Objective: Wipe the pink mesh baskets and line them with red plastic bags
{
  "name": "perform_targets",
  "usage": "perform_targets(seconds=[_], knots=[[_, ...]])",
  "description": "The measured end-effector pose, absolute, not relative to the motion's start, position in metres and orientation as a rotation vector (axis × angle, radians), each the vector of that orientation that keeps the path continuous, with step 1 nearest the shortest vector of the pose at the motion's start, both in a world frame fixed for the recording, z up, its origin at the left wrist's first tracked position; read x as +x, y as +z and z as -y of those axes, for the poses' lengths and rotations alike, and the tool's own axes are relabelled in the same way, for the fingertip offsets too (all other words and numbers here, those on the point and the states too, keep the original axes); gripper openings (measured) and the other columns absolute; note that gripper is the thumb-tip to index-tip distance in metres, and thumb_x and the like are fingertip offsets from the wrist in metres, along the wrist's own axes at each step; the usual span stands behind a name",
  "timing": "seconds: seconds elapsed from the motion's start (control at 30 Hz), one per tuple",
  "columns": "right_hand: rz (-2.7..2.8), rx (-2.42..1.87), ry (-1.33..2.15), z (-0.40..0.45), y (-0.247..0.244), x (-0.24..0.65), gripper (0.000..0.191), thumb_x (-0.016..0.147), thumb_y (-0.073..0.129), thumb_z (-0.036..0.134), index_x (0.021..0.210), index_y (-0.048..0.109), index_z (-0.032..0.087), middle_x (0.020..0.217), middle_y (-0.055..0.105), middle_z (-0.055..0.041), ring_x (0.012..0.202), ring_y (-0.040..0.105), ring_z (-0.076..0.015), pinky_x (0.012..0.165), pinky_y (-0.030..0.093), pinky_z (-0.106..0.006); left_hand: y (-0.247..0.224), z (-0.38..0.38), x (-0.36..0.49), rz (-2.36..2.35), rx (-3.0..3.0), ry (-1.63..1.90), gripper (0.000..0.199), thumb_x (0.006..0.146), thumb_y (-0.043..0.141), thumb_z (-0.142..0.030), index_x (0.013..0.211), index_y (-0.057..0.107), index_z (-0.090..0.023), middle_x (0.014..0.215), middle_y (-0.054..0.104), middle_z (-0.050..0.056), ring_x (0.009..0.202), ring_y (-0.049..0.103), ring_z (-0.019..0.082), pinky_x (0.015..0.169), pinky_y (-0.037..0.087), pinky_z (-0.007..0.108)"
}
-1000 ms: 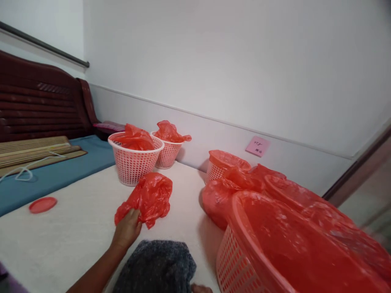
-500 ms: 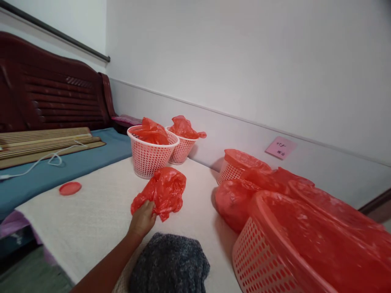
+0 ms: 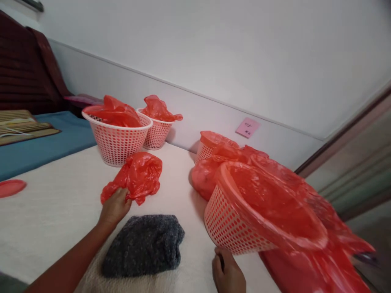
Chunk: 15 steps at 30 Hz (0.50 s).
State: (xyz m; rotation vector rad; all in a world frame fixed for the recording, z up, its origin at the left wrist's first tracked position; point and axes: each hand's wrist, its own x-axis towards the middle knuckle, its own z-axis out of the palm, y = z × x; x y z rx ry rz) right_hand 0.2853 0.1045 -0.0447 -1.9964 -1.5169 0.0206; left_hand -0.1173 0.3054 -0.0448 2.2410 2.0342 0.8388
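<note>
My left hand (image 3: 115, 209) is closed on a crumpled red plastic bag (image 3: 140, 176) lying on the white cloth. My right hand (image 3: 227, 272) is at the lower edge of the view with curled fingers, just below the base of a large pink perforated basket (image 3: 227, 217). Whether its fingertips touch the basket I cannot tell; nothing shows in them. A red plastic liner (image 3: 269, 203) covers the inside and rim of that basket. Between my two hands lies a bunched dark grey fleecy fabric item (image 3: 146, 244).
Two white perforated baskets (image 3: 117, 140) with red bags stand at the back left. Another lined basket (image 3: 205, 149) and more red plastic (image 3: 204, 179) are along the wall. A pink note (image 3: 247, 127) is on the wall; a red lid-like disc (image 3: 11, 188) lies far left.
My view has turned right, so things appear farther left. My right hand has come into view beside the large basket. My left hand still grips the red plastic bag.
</note>
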Motion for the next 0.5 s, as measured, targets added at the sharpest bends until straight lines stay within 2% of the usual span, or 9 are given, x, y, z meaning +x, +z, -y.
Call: perform_targets(seconds=[0.17, 0.37, 0.5], knots=[[1.451, -2.0, 0.029, -0.1102, -0.0363, 0.2868, 0.019, 0.085, 0.044, 0.029, 0.089, 0.061, 0.022, 0.085, 0.072, -0.0063, 0.077, 0.067, -0.0218, 0.072, 0.051, -0.032, -0.0419, -0.3048, -0.1181, -2.029, 2.238, 0.828, 0.02, 0.087, 0.043, -0.03, 0.096, 0.056, -0.017, 0.099, 0.06, 0.011, 0.097, 0.061, 0.027, 0.076, 0.048, 0.037], [1.454, -1.983, 0.027, -0.1081, -0.0406, 0.2866, 0.019, 0.087, 0.045, 0.029, 0.091, 0.061, 0.021, 0.085, 0.071, -0.0059, 0.078, 0.067, -0.0214, 0.073, 0.051, -0.032, -0.045, -0.3076, -0.1196, -2.018, 2.228, 0.853, 0.018, 0.086, 0.044, -0.03, 0.095, 0.056, -0.02, 0.099, 0.061, 0.011, 0.095, 0.062, 0.027, 0.076, 0.047, 0.037], [1.707, -1.81, 0.068, -0.1057, -0.0442, 0.2819, 0.02, 0.091, 0.044, 0.027, 0.092, 0.063, 0.022, 0.084, 0.068, -0.0047, 0.079, 0.066, -0.0189, 0.074, 0.051, -0.03, -0.046, -0.3067, -0.1187, -2.005, 2.239, 0.889, 0.018, 0.088, 0.045, -0.028, 0.097, 0.056, -0.018, 0.099, 0.061, 0.009, 0.096, 0.061, 0.025, 0.078, 0.048, 0.036]])
